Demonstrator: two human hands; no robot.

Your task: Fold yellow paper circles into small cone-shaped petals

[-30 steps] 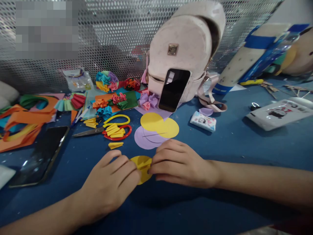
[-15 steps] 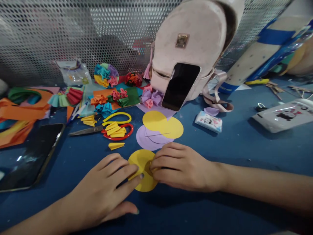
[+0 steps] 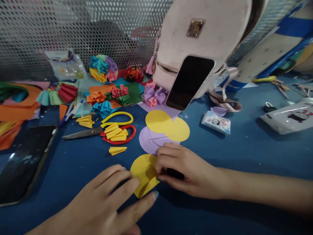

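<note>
A yellow paper circle lies on the blue table at the lower middle, its lower right edge lifted and curled. My right hand pinches that edge between thumb and fingers. From the left, my left hand rests its spread fingers on and beside the circle's left and lower side. Just beyond are two more yellow circles overlapping a stack of lilac circles. Folded yellow pieces lie on the handles of the scissors, and a single folded piece is nearer my left hand.
A phone leans on a pale pink backpack. Another phone lies at the left. Colourful paper flowers and sheets stand behind. At the right are a tissue pack and a white packet.
The circle's lower right edge, flat before, is now lifted in my right hand. My left hand has shifted lower with its index finger stretched right. The camera view has moved closer.
</note>
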